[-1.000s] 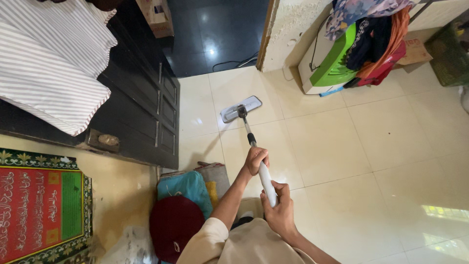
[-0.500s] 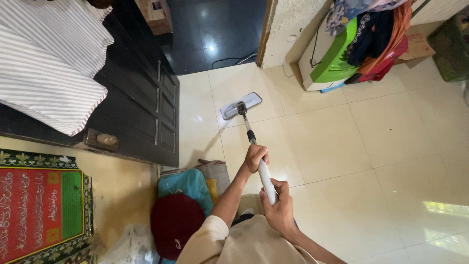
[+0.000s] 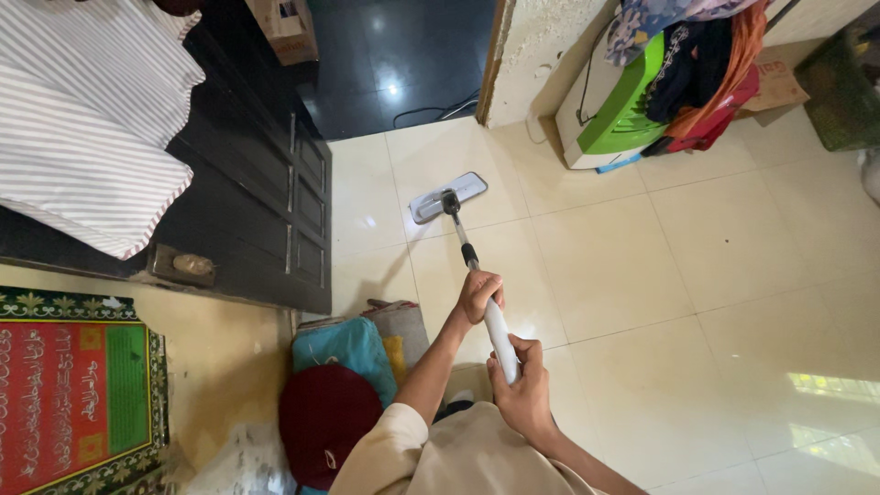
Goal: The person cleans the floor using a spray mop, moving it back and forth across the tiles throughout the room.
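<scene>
A flat mop lies with its grey head (image 3: 447, 196) on the cream floor tiles, near the doorway. Its thin metal pole (image 3: 466, 247) runs back towards me into a white grip (image 3: 500, 337). My left hand (image 3: 479, 295) is closed around the top of the white grip, its arm in a cream sleeve. My right hand (image 3: 522, 390) holds the lower end of the grip close to my body.
A dark wooden door (image 3: 275, 202) stands open at the left, with striped cloth (image 3: 82, 110) over it. A green and white appliance (image 3: 616, 110) draped with clothes stands at the back right wall. Teal and maroon soft things (image 3: 335, 403) lie by my left side. A cable (image 3: 440, 112) crosses the dark floor beyond the doorway.
The view has drifted slightly up and left. Both hands keep the same hold, and the mop head stays on about the same tile.
</scene>
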